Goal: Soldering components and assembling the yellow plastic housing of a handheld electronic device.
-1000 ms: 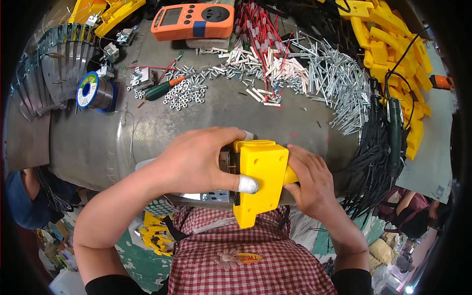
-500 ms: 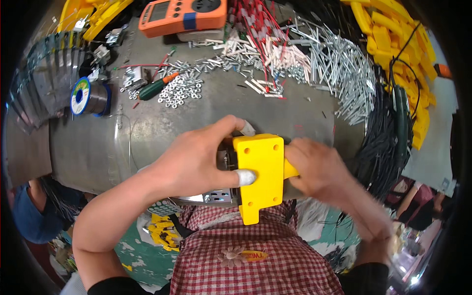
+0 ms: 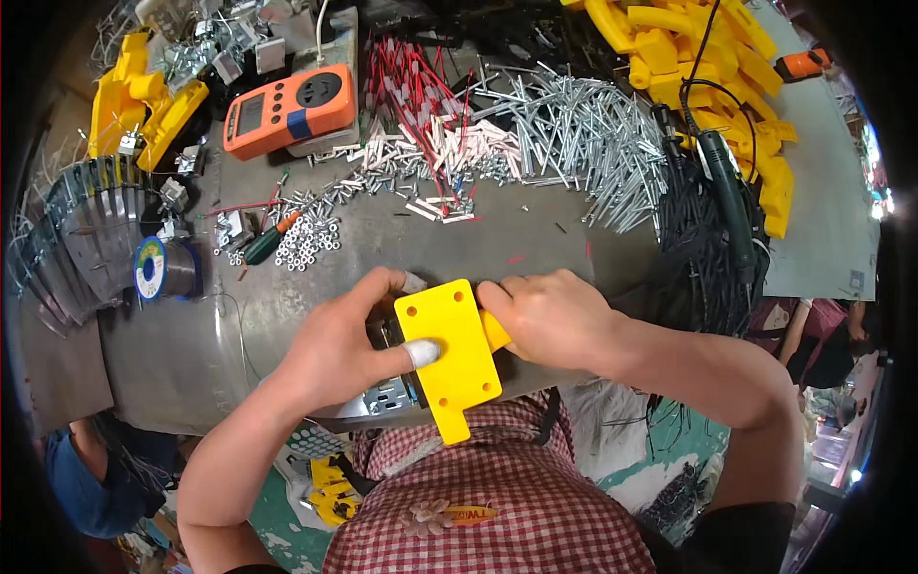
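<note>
Flat yellow plastic housing gripped by both bare hands at the worktop's near edge

The housing is held slightly tilted over the near edge of the grey metal worktop, with four corner holes exposed on its broad face and a narrow tab pointing down. Its back is hidden, and the dark parts along its left side are too shaded to be made out. By the left hand it is clasped from the side: the white-wrapped thumb is pressed to the front face, the wrapped tip of another finger is seen at the top corner, and the remaining fingers are concealed. In the right hand, the fingers are curled around a short yellow cylindrical stub on the housing's right side; most of the stub is covered, and the forearm is angled out to the right. A slotted silver metal plate is partly blocked by the left hand and the housing. Below, a red-and-white checked cloth apron is cut off by the lower edge.

Farther left, grey wire is wound on a blue-rimmed plastic spool. Beyond, an orange multimeter is propped on a pale flat object, mostly covered. Long silver screws are heaped loose beyond the hands; at the right, yellow plastic parts are piled, cropped by the upper edge.
</note>
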Motion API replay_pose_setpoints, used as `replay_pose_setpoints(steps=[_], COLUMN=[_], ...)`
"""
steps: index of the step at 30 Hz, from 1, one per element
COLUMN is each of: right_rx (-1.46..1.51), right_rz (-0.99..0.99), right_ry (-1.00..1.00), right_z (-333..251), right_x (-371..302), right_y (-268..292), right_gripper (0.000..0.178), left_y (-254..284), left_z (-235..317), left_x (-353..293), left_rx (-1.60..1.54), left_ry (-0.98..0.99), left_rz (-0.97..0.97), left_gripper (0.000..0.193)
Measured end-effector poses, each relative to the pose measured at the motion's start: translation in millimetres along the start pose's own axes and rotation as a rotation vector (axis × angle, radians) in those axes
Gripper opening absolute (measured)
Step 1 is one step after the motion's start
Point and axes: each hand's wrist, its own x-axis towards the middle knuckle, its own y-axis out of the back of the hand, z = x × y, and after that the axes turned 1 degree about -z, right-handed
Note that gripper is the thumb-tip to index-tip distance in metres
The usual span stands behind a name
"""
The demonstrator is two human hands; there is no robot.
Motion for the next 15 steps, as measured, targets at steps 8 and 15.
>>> replay_pose_setpoints(steps=[8, 15], right_rx=[0.74, 0.067], right_rz=[-0.064, 0.302], right_ry=[-0.106, 0.148], right_z=[45, 24], right_x=[41, 113], right_y=[63, 31], right_gripper=[0.015, 0.013], left_y=[4, 3], left_z=[14, 13], left_x=[-7, -4], left_rx=[0.037, 0.102], left_ry=[-0.007, -0.077], left_rz=[0.03, 0.047], left_gripper=[0.058, 0.055])
